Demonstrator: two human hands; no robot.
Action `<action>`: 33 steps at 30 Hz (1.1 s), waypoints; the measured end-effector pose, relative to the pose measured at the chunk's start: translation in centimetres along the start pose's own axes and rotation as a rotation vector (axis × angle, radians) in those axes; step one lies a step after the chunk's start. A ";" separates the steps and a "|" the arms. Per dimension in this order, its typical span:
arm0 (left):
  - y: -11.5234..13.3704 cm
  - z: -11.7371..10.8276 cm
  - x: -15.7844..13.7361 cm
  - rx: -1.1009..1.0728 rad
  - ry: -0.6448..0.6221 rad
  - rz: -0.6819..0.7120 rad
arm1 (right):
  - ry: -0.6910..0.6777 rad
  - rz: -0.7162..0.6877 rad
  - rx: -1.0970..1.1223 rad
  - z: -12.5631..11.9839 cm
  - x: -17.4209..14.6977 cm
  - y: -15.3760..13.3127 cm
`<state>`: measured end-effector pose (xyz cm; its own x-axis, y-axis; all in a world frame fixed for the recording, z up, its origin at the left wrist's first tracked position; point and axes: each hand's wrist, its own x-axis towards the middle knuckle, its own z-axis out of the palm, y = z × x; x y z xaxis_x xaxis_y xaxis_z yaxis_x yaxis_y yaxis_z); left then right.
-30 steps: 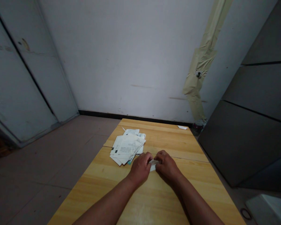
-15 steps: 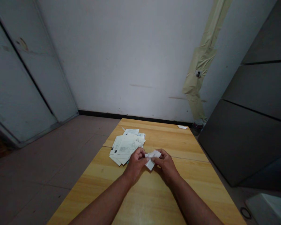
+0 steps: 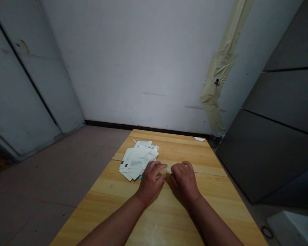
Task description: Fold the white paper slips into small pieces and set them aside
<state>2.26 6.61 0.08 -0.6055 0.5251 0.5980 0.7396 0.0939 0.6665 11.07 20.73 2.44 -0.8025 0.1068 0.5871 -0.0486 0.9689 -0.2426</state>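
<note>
Over the middle of the table, my right hand (image 3: 184, 178) is closed with its back upward. A small pale bit of the paper (image 3: 168, 169) shows at its fingertips; the rest is hidden under the hand. Just left of it, my left hand (image 3: 152, 180) has its thumb and forefinger apart, with nothing seen between them. Its fingertips point at the paper, and I cannot tell if they touch it. Beyond my left hand lies a loose pile of printed paper sheets (image 3: 137, 161), overlapping at several angles.
The wooden table (image 3: 154, 218) has a seam across it. A white scrap of paper (image 3: 199, 139) lies at its far right corner. Behind stands a white wall (image 3: 143, 68); a dark grey cabinet (image 3: 267, 153) is at the right. A pale box (image 3: 292, 227) sits on the floor at the lower right.
Both hands held the unfolded paper by their thumbs and fingers before. Now the left fingers have parted, the right hand has turned over, and most of the paper is covered.
</note>
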 end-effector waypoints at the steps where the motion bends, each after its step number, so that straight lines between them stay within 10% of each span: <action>1: 0.0 -0.1 0.0 0.054 -0.008 0.057 | -0.017 -0.063 -0.064 -0.2 0.0 -0.1; 33: -1.0 -1.9 0.2 0.452 -0.400 0.139 | -0.363 -0.121 0.028 1.0 -0.7 2.1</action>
<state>0.84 5.00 0.42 -0.4021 0.8265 0.3940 0.9080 0.3047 0.2875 10.94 22.44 0.78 -0.9481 -0.0987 0.3023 -0.1679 0.9627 -0.2121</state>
